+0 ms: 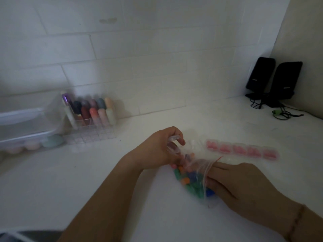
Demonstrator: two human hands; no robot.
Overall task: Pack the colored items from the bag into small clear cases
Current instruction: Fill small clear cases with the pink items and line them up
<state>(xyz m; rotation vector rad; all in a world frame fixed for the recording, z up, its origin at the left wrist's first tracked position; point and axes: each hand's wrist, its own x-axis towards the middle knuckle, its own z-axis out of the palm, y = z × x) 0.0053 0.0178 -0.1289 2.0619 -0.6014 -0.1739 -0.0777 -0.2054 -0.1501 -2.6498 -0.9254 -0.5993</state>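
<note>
Bag between left hand, right hand.

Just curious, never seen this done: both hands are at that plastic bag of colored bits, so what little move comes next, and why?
Probably drawing one colored piece out. The right hand reaches into the bag while the left hand holds its mouth and a clear case. Five filled cases already lie in a row behind.

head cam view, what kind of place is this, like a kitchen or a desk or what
Probably a home desk or craft corner, not a kitchen: a white tabletop against a white brick wall, a clear organiser of coloured tubes, and two black speakers with cables in the corner.
</note>
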